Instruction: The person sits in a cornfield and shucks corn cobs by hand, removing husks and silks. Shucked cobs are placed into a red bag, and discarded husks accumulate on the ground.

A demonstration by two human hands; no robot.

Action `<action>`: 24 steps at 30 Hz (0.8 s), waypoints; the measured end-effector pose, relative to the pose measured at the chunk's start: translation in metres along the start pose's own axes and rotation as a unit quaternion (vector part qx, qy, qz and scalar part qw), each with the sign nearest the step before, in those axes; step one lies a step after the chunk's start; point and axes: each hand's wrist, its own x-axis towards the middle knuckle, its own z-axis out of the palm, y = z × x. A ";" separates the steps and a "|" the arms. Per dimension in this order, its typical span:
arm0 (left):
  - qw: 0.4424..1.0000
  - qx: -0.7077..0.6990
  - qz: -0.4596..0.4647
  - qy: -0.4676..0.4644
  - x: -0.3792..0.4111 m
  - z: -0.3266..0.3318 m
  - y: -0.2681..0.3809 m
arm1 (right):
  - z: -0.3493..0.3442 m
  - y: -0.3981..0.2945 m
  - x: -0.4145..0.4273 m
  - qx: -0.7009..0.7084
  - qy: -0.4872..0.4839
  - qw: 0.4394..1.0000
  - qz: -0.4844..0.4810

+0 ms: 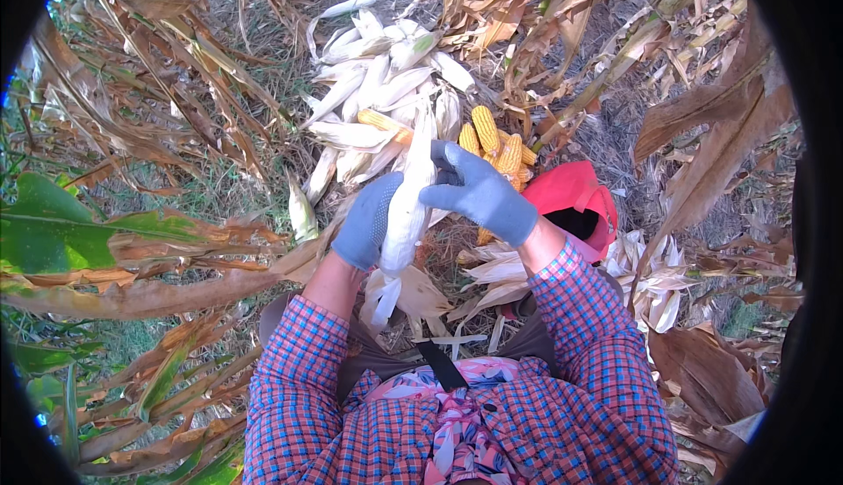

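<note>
A corn ear in pale dry husk [409, 218] stands out in front of me, its tip pointing away. My left hand [370, 221], in a grey glove with dotted grip, holds it along the left side. On the right side, my gloved right hand [484, 192] has its thumb against the husk; its fingers curl near the upper part and are partly hidden. Beyond both hands lies a heap of unhusked corn ears [375, 80]. One bare yellow ear [385, 122] rests on that heap, partly behind the held ear. Several husked yellow ears [507, 152] are piled beyond my right hand.
A red bag [560, 185] with a dark opening lies right of my right wrist. Stripped husks [649, 274] are heaped farther right, and more husks [415, 294] lie before my lap. Dry corn stalks [612, 76] and leaves [197, 287] crowd both sides.
</note>
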 end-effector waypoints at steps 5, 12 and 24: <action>0.965 -0.247 -0.076 -0.034 -0.006 0.007 0.009 | 0.000 -0.014 -0.002 0.073 -0.072 0.995 -0.014; 0.896 -0.384 -0.182 -0.130 -0.009 0.001 -0.010 | -0.001 -0.015 -0.004 0.054 -0.088 0.993 0.059; 0.821 -0.527 -0.182 -0.118 -0.002 0.009 0.009 | -0.001 0.005 -0.001 0.136 0.015 0.990 0.026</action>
